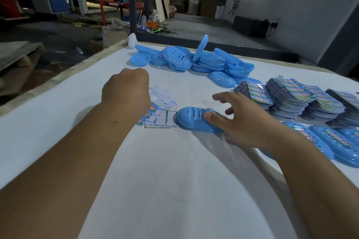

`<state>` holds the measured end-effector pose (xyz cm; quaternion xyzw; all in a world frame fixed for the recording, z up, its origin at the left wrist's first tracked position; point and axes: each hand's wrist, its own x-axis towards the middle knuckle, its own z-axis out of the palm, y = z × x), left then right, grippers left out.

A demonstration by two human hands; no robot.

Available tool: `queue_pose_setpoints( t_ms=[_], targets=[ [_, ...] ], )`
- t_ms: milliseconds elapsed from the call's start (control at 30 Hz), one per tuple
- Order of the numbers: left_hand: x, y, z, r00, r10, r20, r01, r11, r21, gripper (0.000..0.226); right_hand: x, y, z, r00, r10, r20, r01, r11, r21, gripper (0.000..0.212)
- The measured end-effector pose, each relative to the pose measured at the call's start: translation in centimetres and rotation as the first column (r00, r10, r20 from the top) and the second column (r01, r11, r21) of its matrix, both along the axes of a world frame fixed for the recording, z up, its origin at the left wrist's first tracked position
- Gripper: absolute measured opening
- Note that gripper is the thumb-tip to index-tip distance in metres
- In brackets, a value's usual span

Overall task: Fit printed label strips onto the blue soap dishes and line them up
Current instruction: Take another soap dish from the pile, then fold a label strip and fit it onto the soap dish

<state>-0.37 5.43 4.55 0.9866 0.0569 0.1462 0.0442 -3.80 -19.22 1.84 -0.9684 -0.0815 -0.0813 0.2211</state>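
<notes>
The right hand (246, 120) was spread wide, its fingers straight and fanned, with the thumb laid along the near right end of a blue soap dish (196, 120); the other fingers hovered past the dish without clearly touching it. That dish lay dome side up near the middle of the tabletop (155, 180), its long axis running roughly left to right, the left end pointing at a small fan of label strips (159, 116). The left hand (126, 91) was curled into a loose fist, knuckles away from the camera, hovering over or resting on those strips; whether it pinched one could not be told, since the fingers were hidden beneath the hand. The strips lay just left of the dish, the nearest one touching or almost touching its end. Toward the far edge sat a jumbled heap of unlabelled dishes (198, 60), one lid standing on edge. Along the right edge stood tall stacks of printed labels (299, 99), and nearer the camera by that edge lay a row of finished dishes (330, 141) with strips across them, long axes slanting from far left to near right.
</notes>
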Motion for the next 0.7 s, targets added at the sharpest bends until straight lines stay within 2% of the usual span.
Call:
queue_pose_setpoints(
  t_ms=[100,200,267,333,400,500,567,633,700],
  targets=[
    [0.3,0.2,-0.1,0.999,-0.028,0.029,0.03,0.997,-0.075,0.035,0.0,0.1,0.1,1.0,0.001,0.018,-0.001,1.0,0.006,0.066],
    [0.5,0.1,0.0,0.991,-0.09,0.095,0.116,0.941,-0.318,0.034,-0.1,0.4,0.2,0.999,0.008,0.045,-0.009,1.0,0.029,0.062],
    [0.4,0.0,0.6,0.985,-0.129,0.118,0.173,0.798,-0.577,0.026,-0.2,0.7,0.4,0.997,0.006,0.073,-0.012,0.997,0.081,0.056],
    [0.1,-0.2,1.3,0.98,-0.152,0.128,0.192,0.556,-0.809,0.023,-0.2,0.9,0.6,0.996,-0.001,0.087,-0.015,0.984,0.179,0.046],
    [-0.1,-0.5,1.6,0.978,-0.162,0.131,0.178,0.324,-0.929,0.021,-0.2,1.1,0.8,0.996,0.004,0.085,-0.03,0.95,0.31,0.035],
    [-0.3,-1.3,1.2,0.967,-0.231,0.112,0.121,0.025,-0.992,0.02,-0.4,1.5,1.1,0.998,0.026,0.056,-0.051,0.856,0.515,0.024],
    [-0.3,-2.1,0.7,0.955,-0.282,0.088,0.073,-0.063,-0.995,0.021,-0.3,1.7,1.2,0.998,0.047,0.044,-0.064,0.785,0.616,0.017],
    [-0.5,-2.8,0.3,0.945,-0.322,0.059,0.034,-0.083,-0.996,0.02,-0.1,1.7,1.3,0.997,0.048,0.056,-0.073,0.736,0.673,0.006],
    [-0.7,-3.4,0.1,0.939,-0.342,0.045,0.021,-0.074,-0.997,0.016,0.1,1.6,1.4,0.998,0.016,0.068,-0.059,0.716,0.696,0.009]
  ],
)
